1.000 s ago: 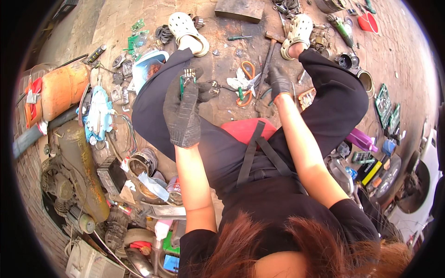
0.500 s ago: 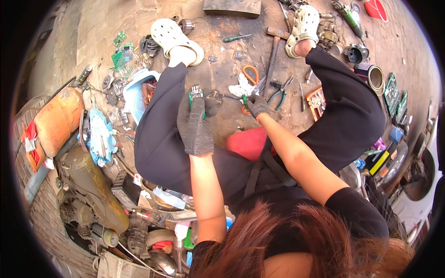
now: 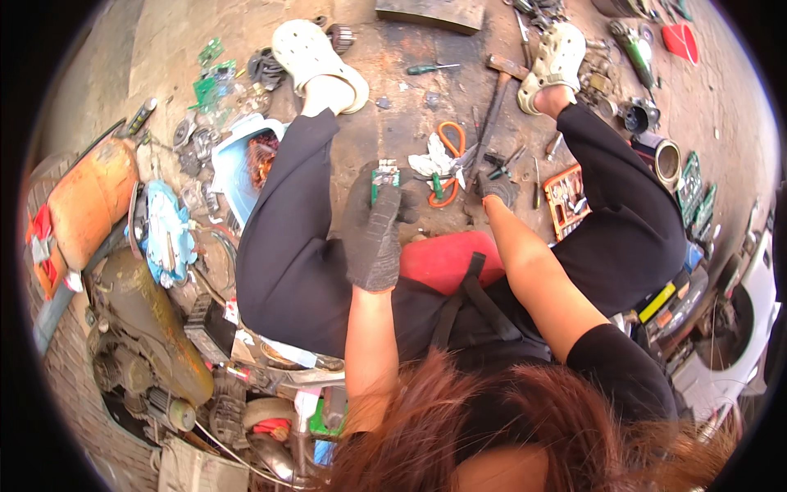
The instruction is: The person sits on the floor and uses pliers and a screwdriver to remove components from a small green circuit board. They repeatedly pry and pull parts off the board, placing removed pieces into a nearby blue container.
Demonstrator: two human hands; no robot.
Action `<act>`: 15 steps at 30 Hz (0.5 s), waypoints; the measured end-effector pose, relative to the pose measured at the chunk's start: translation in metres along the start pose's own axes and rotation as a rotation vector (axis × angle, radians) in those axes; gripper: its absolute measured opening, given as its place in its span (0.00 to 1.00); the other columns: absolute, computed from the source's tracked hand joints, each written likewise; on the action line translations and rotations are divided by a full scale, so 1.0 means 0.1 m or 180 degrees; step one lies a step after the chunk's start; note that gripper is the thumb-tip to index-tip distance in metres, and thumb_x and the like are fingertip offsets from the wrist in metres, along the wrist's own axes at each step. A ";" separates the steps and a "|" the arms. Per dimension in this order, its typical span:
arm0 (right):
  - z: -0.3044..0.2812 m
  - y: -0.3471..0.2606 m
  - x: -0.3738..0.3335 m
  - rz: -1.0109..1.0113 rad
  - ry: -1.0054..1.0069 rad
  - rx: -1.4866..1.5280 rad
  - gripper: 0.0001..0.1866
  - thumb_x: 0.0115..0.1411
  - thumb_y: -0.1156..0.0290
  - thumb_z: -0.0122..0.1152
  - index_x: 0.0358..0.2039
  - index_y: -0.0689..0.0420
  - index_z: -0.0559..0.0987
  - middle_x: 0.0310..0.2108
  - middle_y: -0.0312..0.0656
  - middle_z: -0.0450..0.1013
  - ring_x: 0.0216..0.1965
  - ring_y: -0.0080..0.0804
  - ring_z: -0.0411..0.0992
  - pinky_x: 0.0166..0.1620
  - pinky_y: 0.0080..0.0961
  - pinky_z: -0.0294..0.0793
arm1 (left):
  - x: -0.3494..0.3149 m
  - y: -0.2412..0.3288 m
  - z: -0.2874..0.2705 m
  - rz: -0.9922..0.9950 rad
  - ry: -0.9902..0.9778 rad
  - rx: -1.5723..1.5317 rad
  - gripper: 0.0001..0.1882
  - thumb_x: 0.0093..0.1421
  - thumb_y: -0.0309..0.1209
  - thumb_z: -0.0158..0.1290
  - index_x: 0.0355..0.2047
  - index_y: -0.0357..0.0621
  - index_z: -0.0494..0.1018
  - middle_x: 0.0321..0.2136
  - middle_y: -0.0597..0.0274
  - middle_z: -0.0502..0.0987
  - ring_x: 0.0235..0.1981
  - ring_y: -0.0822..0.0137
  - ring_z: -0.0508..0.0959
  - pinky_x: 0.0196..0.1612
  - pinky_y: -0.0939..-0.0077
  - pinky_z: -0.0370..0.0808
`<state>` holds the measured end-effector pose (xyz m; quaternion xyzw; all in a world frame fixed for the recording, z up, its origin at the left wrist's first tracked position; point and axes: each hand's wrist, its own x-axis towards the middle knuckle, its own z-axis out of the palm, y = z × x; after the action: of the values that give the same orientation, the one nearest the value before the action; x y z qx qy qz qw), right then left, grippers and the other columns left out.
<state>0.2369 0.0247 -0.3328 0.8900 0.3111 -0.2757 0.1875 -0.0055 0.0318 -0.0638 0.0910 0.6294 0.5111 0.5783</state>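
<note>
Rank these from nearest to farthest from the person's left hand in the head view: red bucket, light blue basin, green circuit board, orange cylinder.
From the left hand:
1. Green circuit board, held in that hand.
2. Light blue basin, to the left.
3. Orange cylinder, farther left, near the view's edge.
4. Red bucket, far off at the upper right.

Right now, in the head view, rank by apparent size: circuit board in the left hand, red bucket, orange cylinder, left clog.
1. Orange cylinder
2. Left clog
3. Smallest, unranked: circuit board and red bucket; they look alike, and the board seems nearer the camera.
</note>
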 end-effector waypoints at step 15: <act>-1.20 0.20 -1.54 -0.1397 -0.2749 0.4675 0.18 0.53 0.69 0.53 0.43 0.62 0.72 0.31 0.40 0.72 0.31 0.27 0.71 0.34 0.23 0.73 | -0.47 0.28 -0.01 0.0493 -0.0822 -0.0447 0.19 0.62 0.31 0.50 0.50 0.34 0.66 0.32 0.59 0.76 0.25 0.77 0.72 0.25 0.86 0.69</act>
<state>0.1948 0.0013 -0.1427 0.5238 0.1211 -0.7485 -0.3884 -0.0048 0.0113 -0.0127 0.1635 0.5037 0.5809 0.6182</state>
